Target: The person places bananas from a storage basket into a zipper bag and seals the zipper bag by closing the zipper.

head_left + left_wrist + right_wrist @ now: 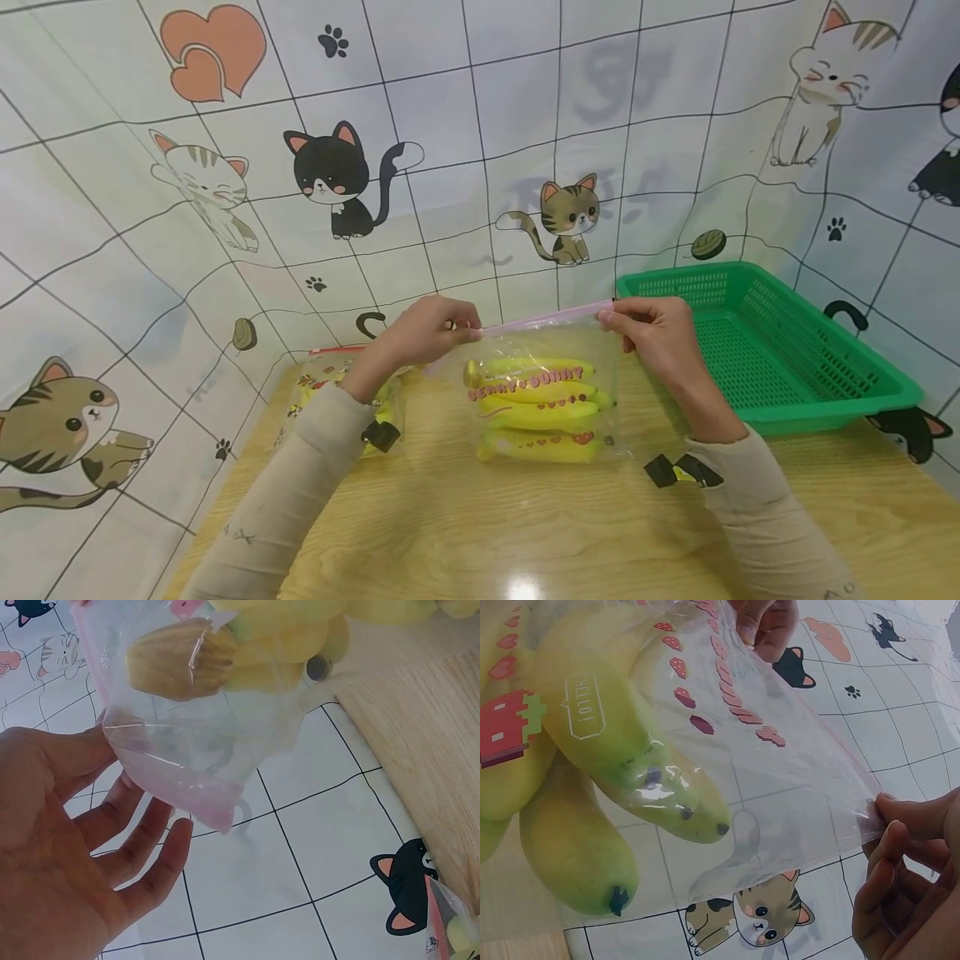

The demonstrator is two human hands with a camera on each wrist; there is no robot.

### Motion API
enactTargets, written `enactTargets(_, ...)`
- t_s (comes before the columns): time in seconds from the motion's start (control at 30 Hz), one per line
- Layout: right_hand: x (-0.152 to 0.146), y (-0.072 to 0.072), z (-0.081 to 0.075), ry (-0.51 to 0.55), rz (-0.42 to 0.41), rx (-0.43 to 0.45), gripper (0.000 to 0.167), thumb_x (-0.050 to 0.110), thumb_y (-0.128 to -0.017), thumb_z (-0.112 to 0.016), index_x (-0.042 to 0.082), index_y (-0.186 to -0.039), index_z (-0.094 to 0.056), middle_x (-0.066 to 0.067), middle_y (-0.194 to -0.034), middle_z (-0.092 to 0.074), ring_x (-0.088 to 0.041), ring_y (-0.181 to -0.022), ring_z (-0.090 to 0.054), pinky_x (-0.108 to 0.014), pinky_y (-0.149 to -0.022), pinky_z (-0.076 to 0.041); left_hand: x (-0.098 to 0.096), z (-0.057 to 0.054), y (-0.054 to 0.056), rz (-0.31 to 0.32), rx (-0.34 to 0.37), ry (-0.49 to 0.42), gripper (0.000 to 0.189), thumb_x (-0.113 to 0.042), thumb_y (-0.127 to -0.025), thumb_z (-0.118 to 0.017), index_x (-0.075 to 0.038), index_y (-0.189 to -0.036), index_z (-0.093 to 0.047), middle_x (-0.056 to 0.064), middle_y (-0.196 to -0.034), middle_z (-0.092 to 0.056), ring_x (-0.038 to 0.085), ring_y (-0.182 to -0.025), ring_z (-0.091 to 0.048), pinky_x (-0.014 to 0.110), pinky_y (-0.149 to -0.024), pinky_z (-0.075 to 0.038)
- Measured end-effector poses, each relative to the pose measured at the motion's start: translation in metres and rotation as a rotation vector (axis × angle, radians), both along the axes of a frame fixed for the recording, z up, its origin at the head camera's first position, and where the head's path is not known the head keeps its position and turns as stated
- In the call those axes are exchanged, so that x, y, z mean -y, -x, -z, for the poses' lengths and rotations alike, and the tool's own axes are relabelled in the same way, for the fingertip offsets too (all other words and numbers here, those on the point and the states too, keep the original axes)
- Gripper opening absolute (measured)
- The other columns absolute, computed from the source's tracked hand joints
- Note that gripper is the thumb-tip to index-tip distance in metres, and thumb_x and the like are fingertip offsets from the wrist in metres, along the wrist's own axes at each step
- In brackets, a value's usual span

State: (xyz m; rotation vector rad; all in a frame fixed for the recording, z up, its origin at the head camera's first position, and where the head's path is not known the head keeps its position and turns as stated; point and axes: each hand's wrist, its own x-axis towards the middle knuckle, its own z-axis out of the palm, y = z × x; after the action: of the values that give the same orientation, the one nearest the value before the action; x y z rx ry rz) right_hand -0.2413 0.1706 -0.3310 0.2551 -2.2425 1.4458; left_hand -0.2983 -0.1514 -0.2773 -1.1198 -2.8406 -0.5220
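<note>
A clear zip bag (540, 342) printed with pink lettering hangs upright by its pink top edge between my two hands. Inside it lies a bunch of yellow bananas (536, 408), their dark tips showing in the right wrist view. My left hand (438, 323) pinches the top edge near its left end, thumb against the film. At the right corner, my right hand (652, 329) pinches the same edge between thumb and fingers. In the left wrist view the bag's pink corner (217, 806) sticks out past the left fingers.
Behind my left forearm lies another clear bag (330, 367) with a red top edge and yellow contents. A green plastic basket (817, 417) stands at the right on the wooden table (450, 533). A cat-patterned sheet (435, 167) rises behind the table.
</note>
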Motion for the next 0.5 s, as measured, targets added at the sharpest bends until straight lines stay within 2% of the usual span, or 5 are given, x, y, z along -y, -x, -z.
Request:
enactTargets(0.3, -0.0016, -0.0001, -0.0021, 0.021, 0.002, 0.008, 0.023, 0.016, -0.096, -0.075, -0.005, -0.104, -0.079, 0.012, -0.074, -0.066, -0.010, -0.053, -0.053, -0.024, -0.053, -0.051, 0.0038, -0.0009, -0.0017, 0.000, 0.001, -0.012, 0.013, -0.024, -0.101, -0.067, -0.015, -0.097, -0.076, 0.000, -0.089, -0.073, 0.017, -0.081, -0.062, 0.035, -0.077, -0.050)
enactTargets(0.5, -0.0019, -0.0002, -0.0024, 0.032, -0.008, 0.008, 0.022, 0.015, -0.095, -0.075, -0.005, -0.104, -0.078, 0.016, -0.074, -0.065, -0.009, -0.053, -0.053, -0.024, -0.054, -0.052, 0.0060, -0.0006, -0.0023, -0.003, 0.015, -0.018, 0.014, -0.023, -0.101, -0.067, -0.014, -0.097, -0.076, 0.002, -0.090, -0.075, 0.019, -0.082, -0.064, 0.038, -0.079, -0.052)
